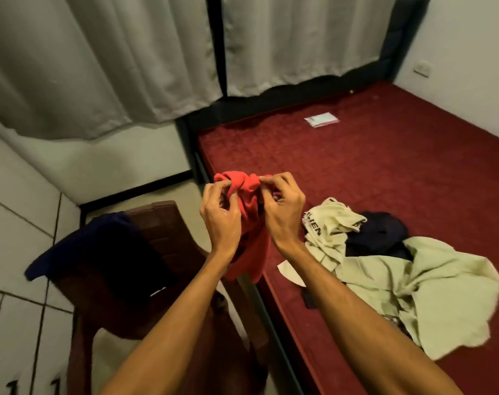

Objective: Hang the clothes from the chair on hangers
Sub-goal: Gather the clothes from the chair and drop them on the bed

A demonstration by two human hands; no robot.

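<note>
A bunched red garment (pixel 249 223) hangs in the air over the gap between the chair and the bed. My left hand (pixel 221 218) pinches its top left part. My right hand (pixel 282 209) pinches its top right part, close beside the left. A brown chair (pixel 163 223) stands at the lower left with a dark navy garment (pixel 100 252) draped over its back. No hanger is visible.
A bed with a dark red mattress (pixel 385 172) fills the right side. On it lie a cream printed shirt (pixel 331 220), a dark garment (pixel 379 232), a pale green garment (pixel 430 289) and a small packet (pixel 321 120). Grey curtains (pixel 114 67) hang behind.
</note>
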